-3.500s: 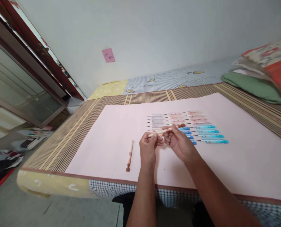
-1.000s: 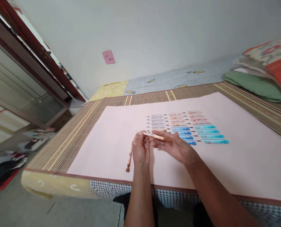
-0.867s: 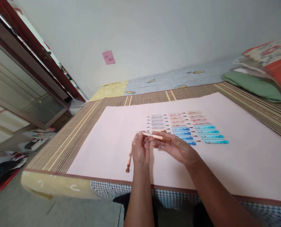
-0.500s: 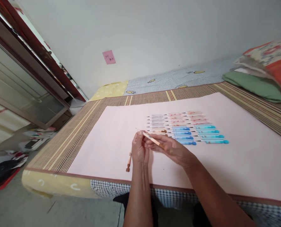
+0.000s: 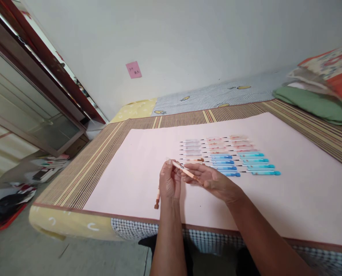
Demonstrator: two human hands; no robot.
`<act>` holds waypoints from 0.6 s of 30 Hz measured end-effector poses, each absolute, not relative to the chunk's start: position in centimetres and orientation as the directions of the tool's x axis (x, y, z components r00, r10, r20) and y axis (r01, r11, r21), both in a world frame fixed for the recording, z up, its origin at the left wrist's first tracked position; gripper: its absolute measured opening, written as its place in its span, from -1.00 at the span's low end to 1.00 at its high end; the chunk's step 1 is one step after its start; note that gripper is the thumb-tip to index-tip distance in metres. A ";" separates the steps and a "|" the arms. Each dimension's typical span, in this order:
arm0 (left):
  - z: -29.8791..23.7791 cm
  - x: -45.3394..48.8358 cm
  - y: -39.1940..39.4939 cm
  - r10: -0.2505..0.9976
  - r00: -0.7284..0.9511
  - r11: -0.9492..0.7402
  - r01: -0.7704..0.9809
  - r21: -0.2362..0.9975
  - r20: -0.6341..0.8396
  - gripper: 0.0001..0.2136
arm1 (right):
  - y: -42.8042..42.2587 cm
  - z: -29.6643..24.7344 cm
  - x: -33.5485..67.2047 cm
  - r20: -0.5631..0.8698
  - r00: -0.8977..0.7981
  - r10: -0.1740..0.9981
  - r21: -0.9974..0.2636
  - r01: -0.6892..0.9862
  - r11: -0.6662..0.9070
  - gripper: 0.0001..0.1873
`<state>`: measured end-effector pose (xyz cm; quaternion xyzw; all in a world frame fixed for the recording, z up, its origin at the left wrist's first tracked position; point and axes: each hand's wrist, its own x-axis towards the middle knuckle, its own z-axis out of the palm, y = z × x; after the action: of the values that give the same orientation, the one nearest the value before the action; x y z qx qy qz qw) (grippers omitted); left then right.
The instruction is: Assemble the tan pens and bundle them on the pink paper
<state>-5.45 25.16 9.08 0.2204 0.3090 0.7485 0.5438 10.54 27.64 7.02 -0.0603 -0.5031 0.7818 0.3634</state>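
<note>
A peach-coloured pencil (image 5: 188,172) with a brown end is held slanted between my two hands, above the pink sheet (image 5: 116,168). My left hand (image 5: 170,179) pinches it near its upper left end, where a pale, see-through piece shows at the fingertips. My right hand (image 5: 217,183) has its fingers along the pencil and its thumb at the brown end. Another peach pencil with a brown end (image 5: 156,203) lies beside my left wrist, partly hidden by it. To the right, several similar pencils lie in rows: grey, pink, blue (image 5: 224,163) and teal (image 5: 263,166), dark tips pointing left.
The sheet lies on a striped mat (image 5: 81,172) over a bed. Folded green cloth (image 5: 311,105) and a floral cushion (image 5: 329,63) are at the far right. A pink note (image 5: 133,69) sticks to the wall. Black bags (image 5: 4,209) sit on the floor at left.
The dark point that showed beyond my left fingertips is no longer visible; a pale end shows there. More of the brown end is uncovered at my right thumb. The laid-out pencils stay put.
</note>
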 end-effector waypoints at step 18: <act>9.5 -5.8 24.8 0.955 -0.296 -0.188 -0.595 0.782 0.005 -0.69 | 28.0 7.1 11.5 0.169 -0.753 0.636 -0.912 -0.365 -0.190 -0.28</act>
<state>-5.77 24.78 9.53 0.2591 0.3477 0.7260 0.5337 11.55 28.03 7.11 -0.1246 -0.5449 0.7612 0.3288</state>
